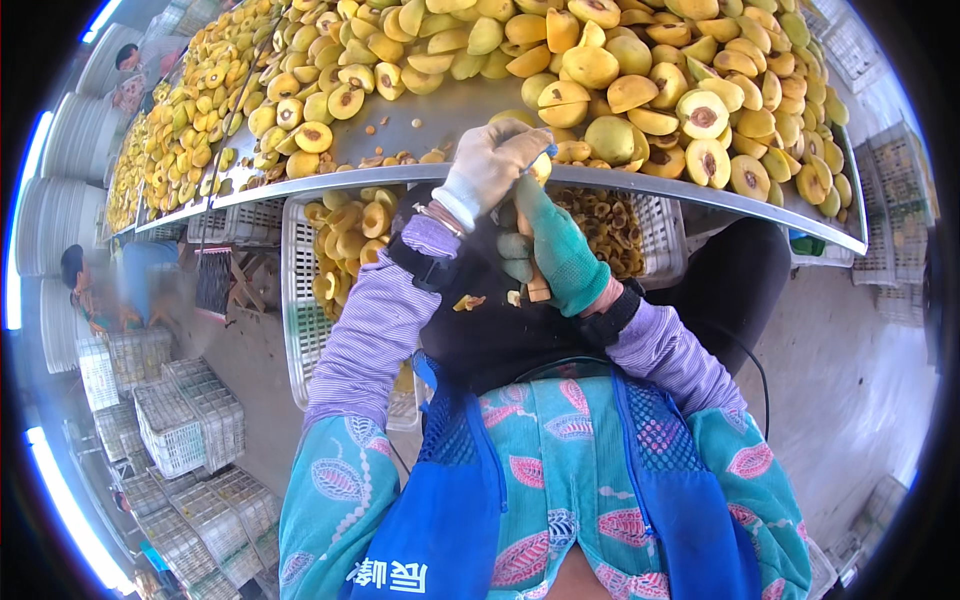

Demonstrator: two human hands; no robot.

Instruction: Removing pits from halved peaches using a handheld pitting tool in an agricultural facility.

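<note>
My left hand (pixel 492 162), in a pale cream glove, is closed at the metal table's near edge. Its fingers pinch a peach half (pixel 541 167), mostly hidden between the two hands. Just below and to the right, my right hand (pixel 560 245), in a green knit glove, is wrapped round a tool with a wooden handle (pixel 538 290). The tool's working end is hidden by the fingers and the fruit. Beyond my hands, halved yellow peaches (pixel 590 67) are heaped on the metal table (pixel 400 125), many with the stone still in them.
A white crate (pixel 300 330) of peach halves stands below the table edge on the left. Another white crate (pixel 660 235) holds brown stones and scraps. Peach scraps (pixel 468 302) lie on my dark lap. Stacked crates (pixel 190 415) and other people (pixel 80 275) are at far left.
</note>
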